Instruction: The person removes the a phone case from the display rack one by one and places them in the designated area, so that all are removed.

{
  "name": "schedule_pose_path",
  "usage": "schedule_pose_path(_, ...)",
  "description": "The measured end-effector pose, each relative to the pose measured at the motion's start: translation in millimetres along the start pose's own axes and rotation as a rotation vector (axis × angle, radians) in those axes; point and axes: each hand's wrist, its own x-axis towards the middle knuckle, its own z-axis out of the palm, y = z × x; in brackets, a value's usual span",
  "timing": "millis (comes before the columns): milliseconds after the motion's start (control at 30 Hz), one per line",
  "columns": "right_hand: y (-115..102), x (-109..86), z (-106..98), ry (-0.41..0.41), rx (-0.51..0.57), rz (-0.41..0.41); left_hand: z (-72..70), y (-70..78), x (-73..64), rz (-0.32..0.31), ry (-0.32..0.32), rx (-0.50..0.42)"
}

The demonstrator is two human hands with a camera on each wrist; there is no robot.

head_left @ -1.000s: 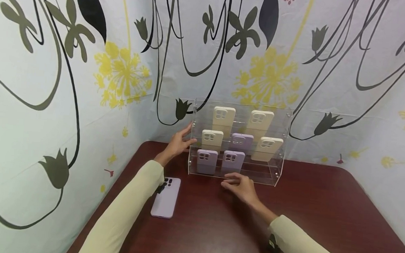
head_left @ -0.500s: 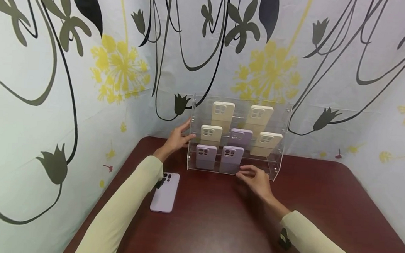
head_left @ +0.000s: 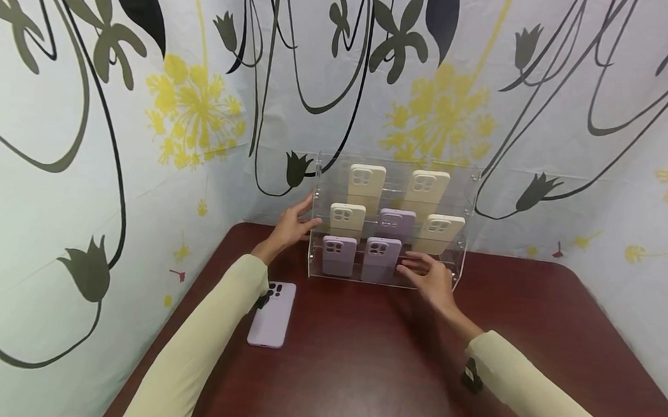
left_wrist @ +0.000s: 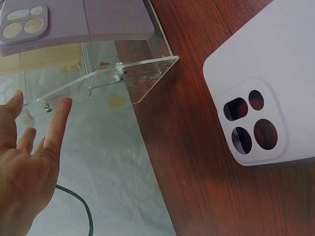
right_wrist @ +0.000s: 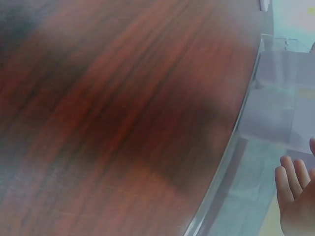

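A clear acrylic display stand holds several phone cases in tiers. My left hand touches its left side panel, the fingers fairly straight in the left wrist view. My right hand is at the front of the bottom tier, fingers slightly bent, holding nothing. Just left of it leans a lilac phone case, with another lilac case farther left. The middle tier carries a cream case, a lilac case and a cream case. Two cream cases, left and right, stand on top.
A loose lilac phone case lies on the dark red wooden table beside my left forearm; table wood shows through its camera holes in the left wrist view. Flower-printed cloth hangs close behind the stand and at both sides.
My right hand has moved right along the bottom tier, from in front of the right-hand lilac case to beside it. My left hand stays at the stand's side. The head view has tilted slightly.
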Motion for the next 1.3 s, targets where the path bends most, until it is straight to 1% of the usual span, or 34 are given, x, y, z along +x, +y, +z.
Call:
schedule_pose_path(100,-3,5.5,0,0.023,-0.017,-0.020,0.4,0.2,1.2,-0.004,0.002,-0.004)
schedule_pose_path(200,-8,10.1,1,0.026,-0.007,-0.041,0.9,0.2,1.5,-0.008,0.004,-0.005)
schedule_pose_path(300,-12,13.2,2,0.016,0.017,-0.057,1.1,0.1,1.3,-0.007,0.004,-0.004)
schedule_pose_path(533,-17,19.4,4,0.001,0.008,-0.069,1.1,-0.3,0.3,-0.004,0.001,0.002)
schedule_pose_path(633,-18,22.2,6,0.002,0.013,-0.089,0.7,0.4,-0.5,-0.001,-0.003,-0.009)
schedule_pose_path(667,-17,23.1,6,0.008,0.006,-0.099,0.5,0.8,-0.7,0.002,-0.006,-0.014)
schedule_pose_path(700,-18,24.0,6,0.012,0.007,-0.108,-0.1,5.3,-2.4,-0.008,-0.013,-0.027)
schedule_pose_path(767,-19,25.3,6,0.018,-0.001,-0.120,-0.2,5.8,-2.5,-0.007,-0.014,-0.030)
schedule_pose_path(900,-21,26.4,5,0.015,-0.020,-0.107,0.3,5.9,-2.4,-0.009,-0.016,-0.032)
schedule_pose_path(933,-21,26.5,5,0.012,-0.022,-0.101,1.0,1.5,-0.7,0.001,-0.010,-0.025)
schedule_pose_path(1033,-22,26.5,4,0.011,-0.024,-0.095,1.1,1.4,-0.6,0.005,-0.012,-0.027)
schedule_pose_path(1200,-29,27.5,1,0.050,-0.096,-0.120,1.1,1.9,-1.1,0.001,-0.007,-0.022)
schedule_pose_path(1300,-35,30.0,-1,0.055,-0.100,-0.139,0.8,2.2,-1.1,0.002,-0.004,-0.017)
